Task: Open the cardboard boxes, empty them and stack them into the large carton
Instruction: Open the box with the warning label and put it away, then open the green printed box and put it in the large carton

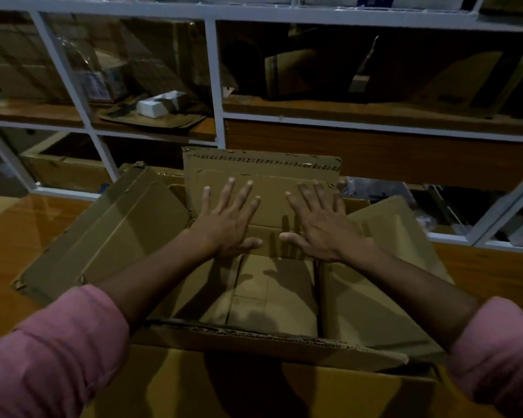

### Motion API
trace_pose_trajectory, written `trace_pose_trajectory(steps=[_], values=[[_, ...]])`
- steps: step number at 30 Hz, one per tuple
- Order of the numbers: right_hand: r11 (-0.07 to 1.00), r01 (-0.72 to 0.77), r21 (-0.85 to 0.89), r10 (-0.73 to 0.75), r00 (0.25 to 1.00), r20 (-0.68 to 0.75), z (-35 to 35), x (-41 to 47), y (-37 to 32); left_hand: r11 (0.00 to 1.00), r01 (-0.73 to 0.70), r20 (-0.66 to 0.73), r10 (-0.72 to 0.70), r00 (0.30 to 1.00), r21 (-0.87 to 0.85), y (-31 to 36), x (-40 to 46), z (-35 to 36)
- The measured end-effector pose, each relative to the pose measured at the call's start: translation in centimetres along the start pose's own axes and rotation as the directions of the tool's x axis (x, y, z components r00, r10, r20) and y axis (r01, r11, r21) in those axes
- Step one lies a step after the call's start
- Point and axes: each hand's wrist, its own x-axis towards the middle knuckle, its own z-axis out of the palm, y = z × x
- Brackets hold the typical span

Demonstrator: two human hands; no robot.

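A large brown carton (109, 236) stands open in front of me, its flaps spread left, right and toward me. Inside it, a flattened cardboard box (263, 173) leans upright against the far wall, its corrugated top edge showing. My left hand (227, 218) lies flat on that cardboard with fingers spread. Beside it, my right hand (317, 224) presses flat on the same piece, fingers apart too. Neither hand grips anything. More flat cardboard (272, 291) lies at the carton's bottom.
A white metal shelf rack (215, 86) stands right behind the carton, holding brown boxes and a small white box (160, 105). A wooden crate (64, 164) sits on the lower left shelf. The carton rests on an orange-brown wooden surface (18, 236).
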Motion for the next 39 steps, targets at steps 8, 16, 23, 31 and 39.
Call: trace_pose_trajectory(steps=[8, 16, 23, 31, 39], values=[[0.975, -0.186, 0.119, 0.21, 0.95, -0.233, -3.5, -8.6, 2.5, 0.982, -0.11, -0.233, 0.072, 0.97, -0.151, 6.9, -2.5, -3.7], [0.896, -0.415, 0.156, 0.444, 0.826, -0.347, -3.1, -23.9, 7.6, 0.895, -0.406, -0.438, 0.295, 0.849, -0.184, 23.3, -3.7, -6.2], [0.766, -0.616, 0.183, 0.637, 0.694, -0.335, -0.5, -37.3, 15.0, 0.801, -0.589, -0.416, 0.5, 0.759, -0.112, 38.1, -3.9, -7.0], [0.607, -0.756, 0.244, 0.794, 0.563, -0.231, 3.6, -51.9, 27.2, 0.738, -0.667, -0.34, 0.603, 0.721, -0.104, 56.5, -0.3, -8.3], [0.489, -0.843, 0.224, 0.872, 0.462, -0.161, 6.5, -63.4, 39.1, 0.701, -0.707, -0.293, 0.658, 0.693, -0.097, 73.2, 2.9, -9.0]])
